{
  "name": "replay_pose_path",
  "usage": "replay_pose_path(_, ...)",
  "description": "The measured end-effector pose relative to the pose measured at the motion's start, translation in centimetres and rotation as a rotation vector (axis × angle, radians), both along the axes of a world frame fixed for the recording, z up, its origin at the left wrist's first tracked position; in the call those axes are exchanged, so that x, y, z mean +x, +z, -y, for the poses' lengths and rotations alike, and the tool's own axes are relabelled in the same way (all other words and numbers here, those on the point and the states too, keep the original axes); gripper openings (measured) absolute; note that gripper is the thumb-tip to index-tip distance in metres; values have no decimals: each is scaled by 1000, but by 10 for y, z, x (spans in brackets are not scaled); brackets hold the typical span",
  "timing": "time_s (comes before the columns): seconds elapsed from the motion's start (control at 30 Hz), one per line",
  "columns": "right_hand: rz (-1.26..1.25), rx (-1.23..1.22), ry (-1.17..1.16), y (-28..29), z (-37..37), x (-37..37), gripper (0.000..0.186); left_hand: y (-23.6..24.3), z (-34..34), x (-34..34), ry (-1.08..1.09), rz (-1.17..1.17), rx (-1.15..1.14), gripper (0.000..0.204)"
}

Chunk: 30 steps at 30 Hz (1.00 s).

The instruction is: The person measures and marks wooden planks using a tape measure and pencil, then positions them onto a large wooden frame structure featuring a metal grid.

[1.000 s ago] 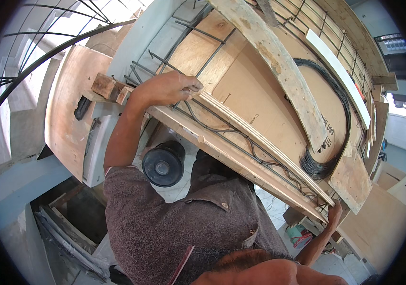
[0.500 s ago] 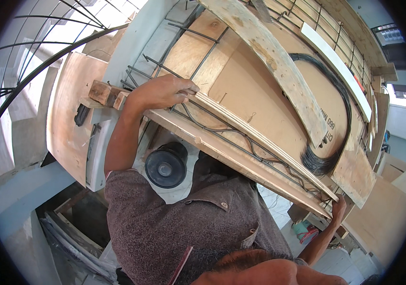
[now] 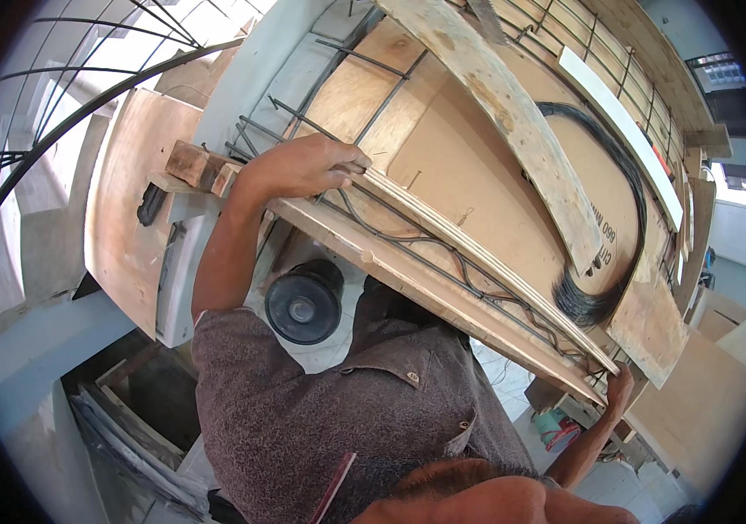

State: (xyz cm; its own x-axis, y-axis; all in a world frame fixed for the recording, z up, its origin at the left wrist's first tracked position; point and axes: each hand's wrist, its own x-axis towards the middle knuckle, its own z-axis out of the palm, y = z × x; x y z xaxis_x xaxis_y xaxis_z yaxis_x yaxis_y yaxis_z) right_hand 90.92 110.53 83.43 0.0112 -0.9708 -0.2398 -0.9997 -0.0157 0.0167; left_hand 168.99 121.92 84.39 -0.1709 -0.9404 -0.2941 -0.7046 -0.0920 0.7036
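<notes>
A long, narrow plywood strip [image 3: 486, 262], pale with layered edges, slants from upper left to lower right in front of me. My left hand [image 3: 310, 166] is closed round its upper left end, fingers pinched at the edge. At the far lower right end, my right hand [image 3: 620, 384] grips the same strip; its fingers are partly hidden. Just nearer than the strip runs a wooden edge board [image 3: 443, 293], with dark steel bars and a thin dark cable [image 3: 469, 275] between the two.
A worn curved board [image 3: 513, 113] and a bundle of black wire [image 3: 626, 175] lie on the brown panel [image 3: 452, 148] beyond. A white strip [image 3: 626, 140] lies farther right. Steel bars [image 3: 321, 118] stick out near my left hand. A black bucket [image 3: 303, 301] stands below.
Both hands stay on the plywood strip with almost no movement. The surroundings shift slightly in the picture as the view tilts.
</notes>
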Motion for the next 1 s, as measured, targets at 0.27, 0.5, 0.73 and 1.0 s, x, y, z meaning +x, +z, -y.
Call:
replay_pose_path(0.27, -19, -11, 47, -1, 2, 0, 30, -5, 1, 2, 5, -68, 37, 37)
replay_pose_path(0.5, -1, -12, -8, -4, 1, -5, 31, -5, 1, 4, -17, -72, 36, 37)
replay_pose_path(0.73, 7, 5, -19, -1, 1, 2, 32, -11, -1, 4, -2, -66, 26, 38)
replay_pose_path(1.0, -29, -12, 19, 3, 0, 11, 28, -9, 0, 3, 8, -62, 51, 36)
